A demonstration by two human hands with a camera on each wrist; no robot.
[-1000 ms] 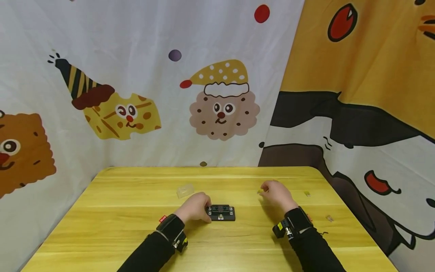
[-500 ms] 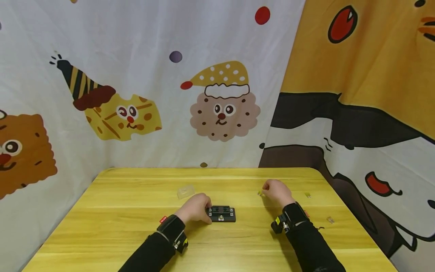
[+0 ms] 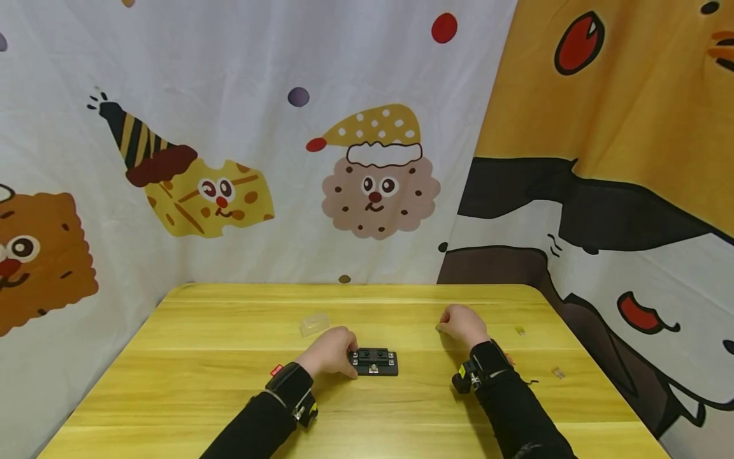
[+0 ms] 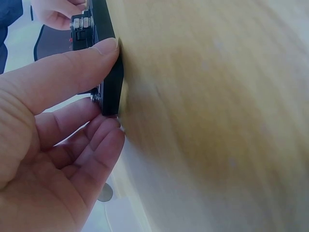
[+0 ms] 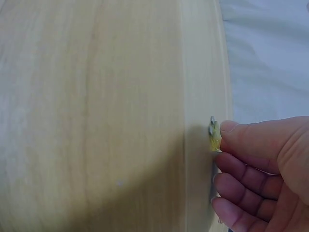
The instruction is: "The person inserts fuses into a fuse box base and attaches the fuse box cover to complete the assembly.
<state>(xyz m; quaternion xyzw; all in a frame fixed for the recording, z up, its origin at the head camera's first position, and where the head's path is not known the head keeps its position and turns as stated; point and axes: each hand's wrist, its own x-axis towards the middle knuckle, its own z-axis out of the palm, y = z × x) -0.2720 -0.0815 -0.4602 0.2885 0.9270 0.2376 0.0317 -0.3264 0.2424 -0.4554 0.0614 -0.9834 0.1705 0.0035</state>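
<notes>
A black fuse block (image 3: 375,362) with metal terminals lies on the table. My left hand (image 3: 332,352) grips its left end; in the left wrist view the thumb (image 4: 77,72) lies over the block's edge and the other fingers curl at its end. Farther right and back, my right hand (image 3: 463,324) is low over the table. In the right wrist view its thumb and index finger pinch a small yellow blade fuse (image 5: 215,139), metal prongs pointing away from the hand. The fingers partly cover the fuse.
A clear plastic cover (image 3: 314,324) lies behind my left hand. To the right lie a small yellow piece (image 3: 520,331) and a small pale, clear-looking piece (image 3: 559,372). A printed curtain (image 3: 241,261) hangs behind the wooden table (image 3: 229,319).
My right wrist and forearm have shifted a little left, while the fingertips with the fuse have lowered slightly. The left hand keeps its grip on the block. The head view has tilted slightly.
</notes>
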